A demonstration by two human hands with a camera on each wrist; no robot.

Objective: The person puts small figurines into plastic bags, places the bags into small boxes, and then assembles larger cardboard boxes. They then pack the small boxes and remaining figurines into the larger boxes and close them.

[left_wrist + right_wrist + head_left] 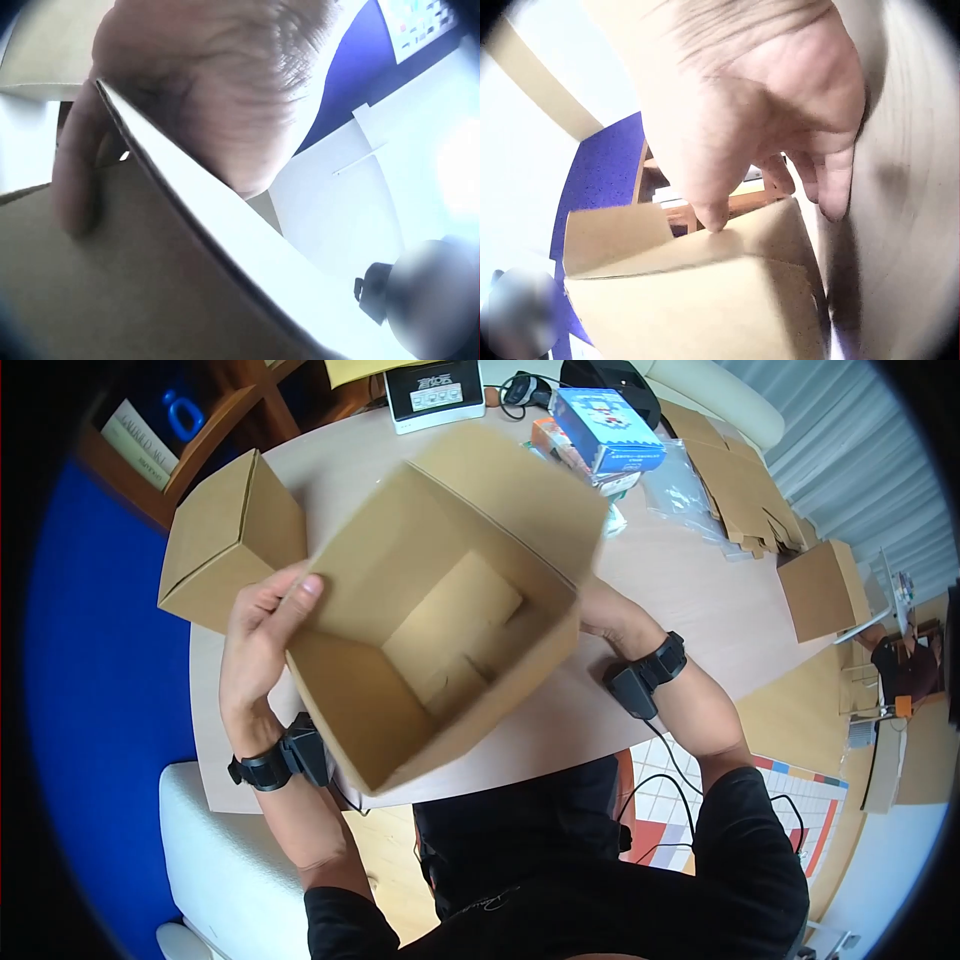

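Note:
An open cardboard box point(370, 530) is held tilted over the table, its inside facing the head camera. My left hand point(262, 630) grips its left wall by the rim, the thumb lying on the inner face. In the left wrist view a finger point(79, 180) rests on the cardboard, past the wall's edge. My right hand point(780, 112) is at the opposite side of the box, mostly hidden by it in the head view. Its thumb tip touches the edge of the box point(682, 300), while the other fingers extend loosely beside the box, near the tabletop.
A second, closed cardboard box point(215, 540) stands at the table's left. Further back are a white device point(435, 395), a blue box point(610, 430) on other packages, and flattened cardboard point(735, 470). Another carton point(825, 590) stands at the right edge. Wrist-camera cables hang by the lap.

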